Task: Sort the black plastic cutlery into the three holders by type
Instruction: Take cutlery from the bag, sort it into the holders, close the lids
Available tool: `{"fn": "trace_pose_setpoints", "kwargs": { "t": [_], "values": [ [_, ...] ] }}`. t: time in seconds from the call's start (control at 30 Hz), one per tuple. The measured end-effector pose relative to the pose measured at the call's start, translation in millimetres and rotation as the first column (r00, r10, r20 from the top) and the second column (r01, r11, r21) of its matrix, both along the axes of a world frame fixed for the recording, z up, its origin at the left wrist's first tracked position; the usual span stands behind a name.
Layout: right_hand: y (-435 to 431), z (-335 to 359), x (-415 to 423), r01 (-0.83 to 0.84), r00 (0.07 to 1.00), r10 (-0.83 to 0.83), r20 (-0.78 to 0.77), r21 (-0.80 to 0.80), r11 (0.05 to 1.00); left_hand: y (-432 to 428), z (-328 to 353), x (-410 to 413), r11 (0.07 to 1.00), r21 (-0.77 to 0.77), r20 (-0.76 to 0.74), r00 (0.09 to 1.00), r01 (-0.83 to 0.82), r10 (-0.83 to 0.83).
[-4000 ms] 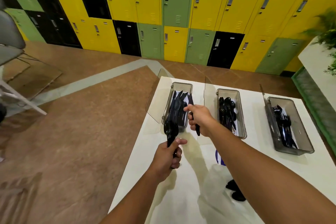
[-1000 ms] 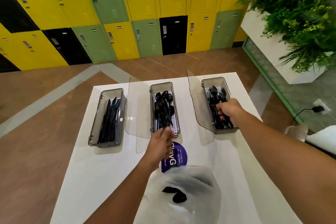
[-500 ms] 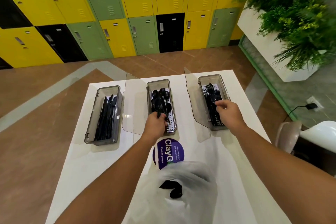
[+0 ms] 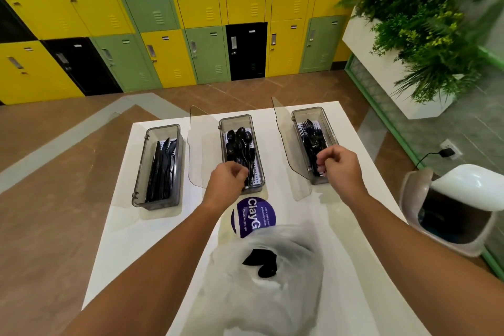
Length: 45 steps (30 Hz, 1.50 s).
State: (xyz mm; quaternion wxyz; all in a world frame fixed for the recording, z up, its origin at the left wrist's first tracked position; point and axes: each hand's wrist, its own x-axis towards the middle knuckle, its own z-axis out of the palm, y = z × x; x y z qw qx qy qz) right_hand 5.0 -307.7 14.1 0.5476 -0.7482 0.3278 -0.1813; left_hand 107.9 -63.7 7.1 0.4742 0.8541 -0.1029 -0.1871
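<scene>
One head-worn camera, looking forward and down across a white table (image 4: pixel 152 226).

The wide-angle view looks from the person's head. Both forearms run up from the bottom edge to the left hand (image 4: pixel 227 181) and right hand (image 4: pixel 339 169) at mid-frame. A plastic bag (image 4: pixel 286 294) lies nearest the lens, and three holders (image 4: pixel 235 117) sit side by side at the hands. Farther off, lockers (image 4: pixel 191 8) fill the top and a plant (image 4: pixel 425 22) stands at the upper right.
</scene>
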Motion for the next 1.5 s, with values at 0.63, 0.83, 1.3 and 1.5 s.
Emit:
{"fn": "trace_pose_setpoints", "kwargs": {
  "t": [0.63,0.83,1.3,1.5],
  "values": [
    [159.1,-13.4,-69.4,-0.725,0.504,0.565,-0.654,0.035,0.688,60.2,-11.1,-67.3,0.804,0.252,-0.110,0.841,0.539,-0.530],
    [145.1,-52.1,-83.6,-0.800,0.531,0.421,-0.735,-0.271,0.536,56.1,-10.8,-74.8,0.829,0.191,-0.067,0.850,0.525,-0.522],
    [150.7,-83.5,-86.8,-0.869,0.450,0.312,-0.837,-0.330,0.368,55.7,-23.2,-69.7,0.792,0.371,-0.049,0.862,0.484,-0.505],
    [139.3,-82.0,-95.4,-0.796,0.500,0.404,-0.766,-0.223,0.562,55.9,-30.6,-66.6,0.750,0.448,-0.045,0.850,0.487,-0.525]
  ]
}}
